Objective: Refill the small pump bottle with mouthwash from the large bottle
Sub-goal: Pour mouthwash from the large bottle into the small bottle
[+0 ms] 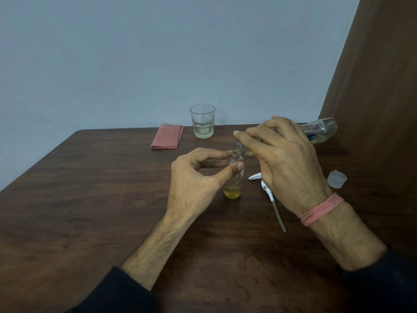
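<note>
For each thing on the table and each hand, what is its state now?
Small clear pump bottle: upright, uncapped, yellow liquid at bottom.
Large clear bottle: tilted over it, uncapped.
White pump head: removed, lying on table.
Translucent cap: off, on table.
Drinking glass: upright, partly filled.
Pink cloth: folded.
Left hand: steadying small bottle.
Right hand: holding large bottle.

My dark wooden table (90, 199) carries a folded cloth (167, 136), a glass (202, 121), a small bottle (233, 181) at centre, a pump (272, 195) and a cap (336, 179) at right.
</note>
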{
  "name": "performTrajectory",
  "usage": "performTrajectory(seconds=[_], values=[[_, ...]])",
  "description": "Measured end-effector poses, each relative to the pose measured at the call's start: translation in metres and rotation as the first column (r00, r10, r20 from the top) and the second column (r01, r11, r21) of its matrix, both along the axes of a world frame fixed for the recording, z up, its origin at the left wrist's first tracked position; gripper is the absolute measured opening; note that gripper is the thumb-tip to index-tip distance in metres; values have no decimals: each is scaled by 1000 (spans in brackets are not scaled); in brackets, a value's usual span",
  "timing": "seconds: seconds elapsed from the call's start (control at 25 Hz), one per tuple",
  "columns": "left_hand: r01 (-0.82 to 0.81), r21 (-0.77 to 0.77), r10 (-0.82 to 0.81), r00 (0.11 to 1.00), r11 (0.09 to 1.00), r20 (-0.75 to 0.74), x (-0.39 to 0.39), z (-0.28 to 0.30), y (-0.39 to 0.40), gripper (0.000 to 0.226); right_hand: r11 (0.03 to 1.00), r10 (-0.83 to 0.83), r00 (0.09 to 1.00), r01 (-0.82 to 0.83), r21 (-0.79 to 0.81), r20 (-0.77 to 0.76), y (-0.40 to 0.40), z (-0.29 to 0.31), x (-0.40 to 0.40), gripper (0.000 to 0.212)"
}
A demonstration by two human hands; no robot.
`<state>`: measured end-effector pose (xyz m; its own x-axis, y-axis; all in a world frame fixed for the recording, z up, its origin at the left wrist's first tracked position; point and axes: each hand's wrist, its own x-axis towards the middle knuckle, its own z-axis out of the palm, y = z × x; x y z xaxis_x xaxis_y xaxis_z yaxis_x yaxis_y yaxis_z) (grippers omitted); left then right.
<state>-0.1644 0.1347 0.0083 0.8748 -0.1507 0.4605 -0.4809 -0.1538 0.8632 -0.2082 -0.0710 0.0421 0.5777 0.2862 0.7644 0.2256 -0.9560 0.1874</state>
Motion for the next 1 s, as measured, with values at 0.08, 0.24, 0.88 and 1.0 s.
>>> performTrajectory(seconds=[0.08,0.24,0.88,1.0], values=[[0,1,0,1000,1000,2,0,0,0,37,1000,2,1000,-2,1,-1,0,1,-1,63],[11,-5,-11,1000,1000,0,-1,2,0,42,1000,-2,1000,2,-7,-5,1,2,-2,64],[20,-23,-20,1000,1000,-3,-1,2,0,34,1000,-16,1000,16,-1,-7,5,3,-3,64],[19,-22,-19,1000,1000,-1,0,2,0,35,1000,-19,1000,19,-4,1,5,2,-3,64]])
